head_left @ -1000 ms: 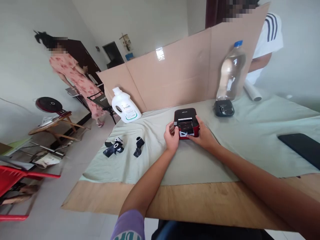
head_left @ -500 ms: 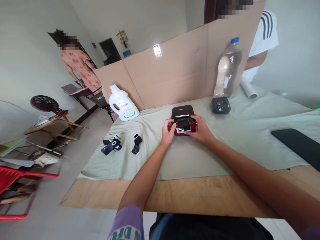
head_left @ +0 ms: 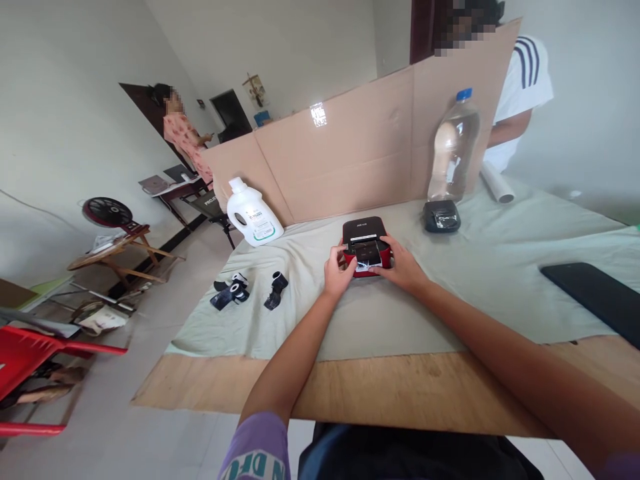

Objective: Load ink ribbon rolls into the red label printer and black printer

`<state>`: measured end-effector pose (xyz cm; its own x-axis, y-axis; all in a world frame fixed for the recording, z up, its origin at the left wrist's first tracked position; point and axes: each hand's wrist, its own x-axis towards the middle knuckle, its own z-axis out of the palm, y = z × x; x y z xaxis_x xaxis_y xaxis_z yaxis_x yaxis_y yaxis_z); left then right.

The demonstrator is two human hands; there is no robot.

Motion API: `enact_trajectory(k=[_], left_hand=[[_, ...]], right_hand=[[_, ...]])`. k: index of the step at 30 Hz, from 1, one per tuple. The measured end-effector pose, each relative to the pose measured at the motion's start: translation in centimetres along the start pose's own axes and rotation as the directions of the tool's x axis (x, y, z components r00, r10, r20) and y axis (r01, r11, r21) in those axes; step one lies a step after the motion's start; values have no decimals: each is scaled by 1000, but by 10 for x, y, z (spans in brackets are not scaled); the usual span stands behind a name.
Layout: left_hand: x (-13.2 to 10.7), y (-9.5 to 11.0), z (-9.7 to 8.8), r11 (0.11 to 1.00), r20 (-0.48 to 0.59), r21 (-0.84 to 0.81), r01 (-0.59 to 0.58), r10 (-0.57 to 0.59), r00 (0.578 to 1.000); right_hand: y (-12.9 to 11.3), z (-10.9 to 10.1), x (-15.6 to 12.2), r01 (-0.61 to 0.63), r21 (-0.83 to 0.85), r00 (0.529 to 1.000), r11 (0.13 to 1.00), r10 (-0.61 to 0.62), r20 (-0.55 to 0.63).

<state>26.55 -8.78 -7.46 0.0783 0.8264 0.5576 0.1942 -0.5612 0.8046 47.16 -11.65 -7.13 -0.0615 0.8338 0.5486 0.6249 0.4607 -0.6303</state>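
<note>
A small red-and-black device that looks like a portable label printer [head_left: 367,230] rests on the cloth-covered table in front of me. A dark glossy strip with a pale edge shows at its near side. My left hand [head_left: 339,270] grips the printer's left side, thumb at its front corner. Around the right side curls my right hand [head_left: 401,265], with its thumb along the front edge by the strip. To the left lie black rolls [head_left: 236,290] with white cores and a separate black roll [head_left: 277,289], their dark strips partly unwound.
Behind the printer stands a cardboard panel [head_left: 340,160]. A white jug [head_left: 254,213], a water bottle [head_left: 455,143], a small black device [head_left: 442,217] and a white tube [head_left: 497,183] are along the back. A black phone [head_left: 593,290] lies right. Two people are beyond the panel.
My hands stay on the printer, with the left thumb shifted slightly down along its front corner. The view has shifted a little, and the person at far left has turned.
</note>
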Motion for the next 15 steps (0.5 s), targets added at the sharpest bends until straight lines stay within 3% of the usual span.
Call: enact_trajectory(k=[15], left_hand=[[6,1,-3,999,61,-34,-37,39,997]], right_hand=[[3,4,0,-17,55,1000,998,17,-3]])
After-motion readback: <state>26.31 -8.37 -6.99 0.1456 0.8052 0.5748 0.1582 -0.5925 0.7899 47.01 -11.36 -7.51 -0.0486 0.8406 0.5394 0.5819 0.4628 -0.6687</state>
